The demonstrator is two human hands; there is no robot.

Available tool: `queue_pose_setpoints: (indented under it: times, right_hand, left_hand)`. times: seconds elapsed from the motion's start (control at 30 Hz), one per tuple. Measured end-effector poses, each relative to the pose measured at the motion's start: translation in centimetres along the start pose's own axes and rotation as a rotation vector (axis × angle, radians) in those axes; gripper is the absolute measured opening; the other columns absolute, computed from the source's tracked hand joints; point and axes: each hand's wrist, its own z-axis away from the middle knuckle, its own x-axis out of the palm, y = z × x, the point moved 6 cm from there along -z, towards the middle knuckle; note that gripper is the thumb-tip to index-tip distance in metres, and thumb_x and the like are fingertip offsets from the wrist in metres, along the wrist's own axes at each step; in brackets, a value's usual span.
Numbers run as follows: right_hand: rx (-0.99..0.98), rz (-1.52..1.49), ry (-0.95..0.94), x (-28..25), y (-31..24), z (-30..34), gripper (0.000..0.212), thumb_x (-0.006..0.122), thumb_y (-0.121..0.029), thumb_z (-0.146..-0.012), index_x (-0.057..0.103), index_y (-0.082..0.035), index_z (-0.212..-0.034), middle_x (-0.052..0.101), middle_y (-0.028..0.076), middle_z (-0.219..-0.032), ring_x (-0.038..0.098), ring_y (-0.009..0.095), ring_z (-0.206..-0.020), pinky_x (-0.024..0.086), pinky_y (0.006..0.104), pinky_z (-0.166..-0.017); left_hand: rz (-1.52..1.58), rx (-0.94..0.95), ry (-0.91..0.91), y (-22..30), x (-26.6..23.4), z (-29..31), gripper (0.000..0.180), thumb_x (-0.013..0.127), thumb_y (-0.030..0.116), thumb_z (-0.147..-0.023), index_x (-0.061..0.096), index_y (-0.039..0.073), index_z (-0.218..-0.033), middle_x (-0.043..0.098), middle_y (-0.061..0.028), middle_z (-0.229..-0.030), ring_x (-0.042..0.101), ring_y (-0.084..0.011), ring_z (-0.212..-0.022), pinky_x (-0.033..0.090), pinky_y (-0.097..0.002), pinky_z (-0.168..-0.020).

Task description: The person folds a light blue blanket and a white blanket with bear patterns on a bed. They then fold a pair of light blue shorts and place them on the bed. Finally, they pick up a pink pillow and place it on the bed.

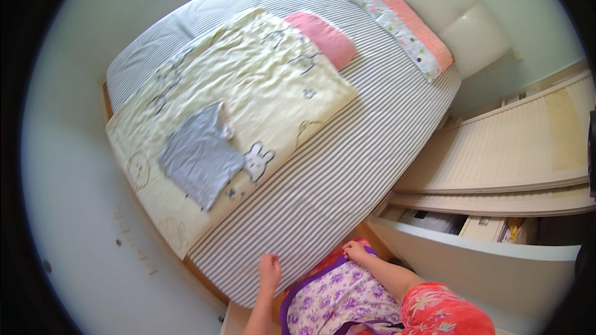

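Loosely curled, my left hand [269, 271] hangs above the near edge of the striped bed sheet [323, 180]. I see nothing in it. My right hand [356, 251] is in front of my body, beside the purple trim of a floral apron [341, 294]. Its fingers are curled too, with no object showing in them. On the bed, left of centre, a grey garment [202, 152] lies flat on a cream blanket [248, 62] with animal drawings. Both hands are apart from the garment and the blanket.
A pink pillow [324, 37] lies partly under the blanket's far edge. Another pillow [410, 34], pink and dotted white, rests by the padded headboard [465, 18]. At right, ribbed cream panels [503, 149] lean above an open drawer [484, 260] with several things inside. A wall [74, 198] borders the left.
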Motion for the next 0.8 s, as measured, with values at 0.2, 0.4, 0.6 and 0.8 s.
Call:
queue_pose_setpoints:
  times: [0.2, 0.4, 0.6, 0.8]
  right_hand:
    - [-0.313, -0.002, -0.050, -7.4, -10.2, -7.5, 0.012, 0.047, -0.005, -0.081, 0.053, 0.000, -0.089, 0.056, 0.006, -0.069, 0.055, 0.014, -0.057, 0.047, 0.0248, -0.052]
    - [-0.481, -0.417, -0.096, -21.3, -22.9, -14.7, 0.011, 0.046, -0.007, -0.083, 0.051, 0.000, -0.091, 0.055, 0.004, -0.071, 0.053, 0.011, -0.061, 0.044, 0.0239, -0.056]
    - [-0.581, -0.607, 0.355, -43.7, -32.0, -24.0, 0.008, 0.044, -0.008, -0.084, 0.046, -0.005, -0.091, 0.050, 0.001, -0.073, 0.049, 0.010, -0.061, 0.042, 0.0223, -0.055]
    - [-0.614, -0.794, 0.749, -62.7, -40.2, -35.0, 0.034, 0.051, -0.021, -0.084, 0.038, -0.006, -0.110, 0.047, 0.004, -0.086, 0.046, 0.013, -0.076, 0.040, 0.0262, -0.061]
  left_hand:
    - [-0.178, 0.355, -0.186, 14.9, 8.3, -11.7, 0.014, 0.048, -0.005, -0.067, 0.051, 0.001, -0.080, 0.050, -0.0150, -0.087, 0.050, -0.0330, -0.082, 0.042, -0.0392, -0.069]
    - [-0.485, 0.675, -0.050, 27.1, 19.6, -32.4, 0.036, 0.048, 0.000, -0.070, 0.046, 0.000, -0.106, 0.040, -0.0166, -0.122, 0.036, -0.0331, -0.115, 0.031, -0.0436, -0.094]
    - [-0.774, 0.553, 0.104, 32.3, 33.3, -44.3, 0.048, 0.046, 0.018, -0.074, 0.042, 0.015, -0.122, 0.034, -0.0076, -0.132, 0.028, -0.0292, -0.123, 0.014, -0.0523, -0.099]
    - [-0.842, 0.539, 0.070, 30.2, 35.4, -46.9, 0.051, 0.046, 0.020, -0.070, 0.042, 0.015, -0.121, 0.036, -0.0066, -0.131, 0.029, -0.0282, -0.123, 0.012, -0.0534, -0.099]
